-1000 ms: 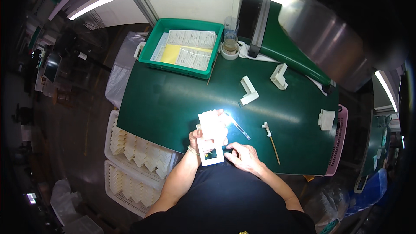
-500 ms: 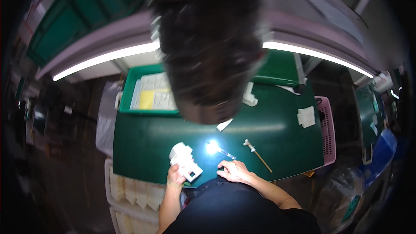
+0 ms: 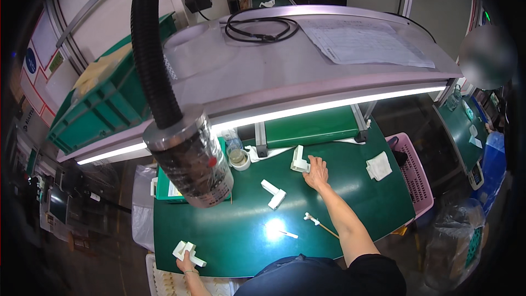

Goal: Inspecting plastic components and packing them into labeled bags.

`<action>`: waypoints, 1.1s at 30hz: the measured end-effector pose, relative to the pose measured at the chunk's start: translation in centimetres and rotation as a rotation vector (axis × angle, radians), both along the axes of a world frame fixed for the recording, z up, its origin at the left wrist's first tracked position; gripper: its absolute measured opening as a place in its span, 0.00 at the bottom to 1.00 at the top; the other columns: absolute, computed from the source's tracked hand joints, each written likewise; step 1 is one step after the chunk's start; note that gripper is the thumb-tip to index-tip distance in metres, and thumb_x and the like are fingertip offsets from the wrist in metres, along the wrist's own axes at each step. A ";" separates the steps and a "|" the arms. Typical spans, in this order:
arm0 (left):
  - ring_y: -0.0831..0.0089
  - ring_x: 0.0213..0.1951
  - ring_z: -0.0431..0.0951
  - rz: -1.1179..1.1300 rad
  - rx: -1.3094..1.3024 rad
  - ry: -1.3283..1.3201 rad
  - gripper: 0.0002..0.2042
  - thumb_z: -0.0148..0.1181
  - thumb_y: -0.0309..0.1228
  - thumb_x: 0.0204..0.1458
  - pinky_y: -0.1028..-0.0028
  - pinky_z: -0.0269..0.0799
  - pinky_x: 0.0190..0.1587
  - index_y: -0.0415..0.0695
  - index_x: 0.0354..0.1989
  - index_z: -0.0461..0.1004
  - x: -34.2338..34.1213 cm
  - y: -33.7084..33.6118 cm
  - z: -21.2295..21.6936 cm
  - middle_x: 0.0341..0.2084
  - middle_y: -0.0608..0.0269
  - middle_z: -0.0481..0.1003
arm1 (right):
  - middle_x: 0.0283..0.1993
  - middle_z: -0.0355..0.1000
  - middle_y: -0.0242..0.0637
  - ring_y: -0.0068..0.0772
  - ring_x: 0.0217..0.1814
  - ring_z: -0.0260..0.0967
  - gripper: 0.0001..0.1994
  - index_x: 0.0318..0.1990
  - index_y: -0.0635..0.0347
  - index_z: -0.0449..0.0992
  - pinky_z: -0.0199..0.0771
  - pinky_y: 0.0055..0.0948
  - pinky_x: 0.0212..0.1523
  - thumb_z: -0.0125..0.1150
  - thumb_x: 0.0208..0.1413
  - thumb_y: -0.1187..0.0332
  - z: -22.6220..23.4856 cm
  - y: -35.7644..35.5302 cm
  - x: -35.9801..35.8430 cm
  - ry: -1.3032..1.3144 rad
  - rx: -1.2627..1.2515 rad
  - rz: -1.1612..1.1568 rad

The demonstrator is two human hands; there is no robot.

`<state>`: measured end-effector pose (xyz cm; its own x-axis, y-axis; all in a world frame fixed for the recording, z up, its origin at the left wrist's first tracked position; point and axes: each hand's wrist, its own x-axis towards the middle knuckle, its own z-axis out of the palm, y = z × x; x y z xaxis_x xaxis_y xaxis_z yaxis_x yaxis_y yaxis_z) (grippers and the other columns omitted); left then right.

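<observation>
My left hand (image 3: 187, 263) is closed round a blocky white plastic part (image 3: 189, 251) above the near left corner of the green table (image 3: 230, 263). My right hand (image 3: 316, 174) reaches far across the table, fingers spread against the right side of a white angled plastic part (image 3: 298, 160). Whether it touches or grips this part is hard to make out. Between the hands lies a white L-shaped plastic part (image 3: 273, 194). Beside my right forearm rests a thin brown stick with a white piece at its end (image 3: 310, 218). A small narrow strip (image 3: 289, 234) lies near a bright glare.
A dark cylindrical lamp-like device (image 3: 192, 159) on a black corrugated hose hangs over the left side. Behind are a green belt (image 3: 312, 127) and a round tub (image 3: 239, 159). A white cloth (image 3: 378, 165) lies at right, beside a pink basket (image 3: 413, 159).
My right hand has moved from the near edge out to the far part. The left hand carried its white part leftward. The view has shifted, showing more of the shelf above.
</observation>
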<state>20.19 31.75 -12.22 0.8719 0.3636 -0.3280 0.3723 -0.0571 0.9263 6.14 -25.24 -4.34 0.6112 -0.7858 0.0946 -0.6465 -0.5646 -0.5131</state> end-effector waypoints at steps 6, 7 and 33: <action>0.51 0.50 0.67 0.262 0.844 0.205 0.28 0.64 0.29 0.42 0.58 0.62 0.54 0.32 0.52 0.63 -2.0 -3.2 4.4 0.49 0.43 0.66 | 0.51 0.66 0.43 0.49 0.54 0.61 0.26 0.54 0.55 0.64 0.64 0.43 0.52 0.62 0.44 0.66 -4.0 -1.7 0.6 0.018 0.150 0.048; 0.51 0.50 0.67 0.266 0.850 0.206 0.28 0.64 0.29 0.42 0.58 0.62 0.54 0.32 0.52 0.63 -2.3 -3.8 5.0 0.49 0.43 0.66 | 0.50 0.67 0.44 0.50 0.53 0.62 0.25 0.53 0.56 0.65 0.64 0.43 0.52 0.62 0.45 0.66 -4.4 -1.5 0.7 -0.042 0.176 0.031; 0.70 0.46 0.73 -1.066 -0.272 -0.384 0.41 0.72 0.30 0.37 0.71 0.69 0.49 0.38 0.60 0.54 -13.4 -23.3 13.7 0.46 0.56 0.70 | 0.19 0.67 0.27 0.15 0.21 0.63 0.18 0.25 0.60 0.75 0.64 0.19 0.23 0.53 0.58 0.55 1.6 15.4 -1.1 -0.251 1.442 0.599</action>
